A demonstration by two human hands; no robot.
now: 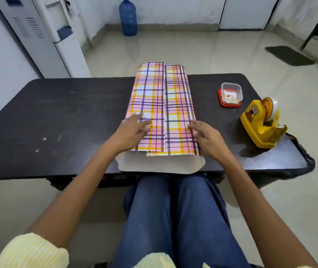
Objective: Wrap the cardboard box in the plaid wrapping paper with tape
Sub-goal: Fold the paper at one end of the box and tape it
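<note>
Here, left grip (133, 130), right grip (205, 135), fingers relaxed, press smooth folded plaid wrapping paper (175, 89).

The plaid wrapping paper (162, 105), folded over on the black table (57, 117), is pressed flat by the left hand (133, 130) and right hand (206, 138); a yellow tape dispenser (260, 124) is seen nearby.

the cardboard box is pretty much swallowed by the plaid wrapping paper (160, 105), the blue water bottle (128, 18) gets clipped by the top edge, and whatever's in the little plastic container (231, 92) can't be made out
</note>
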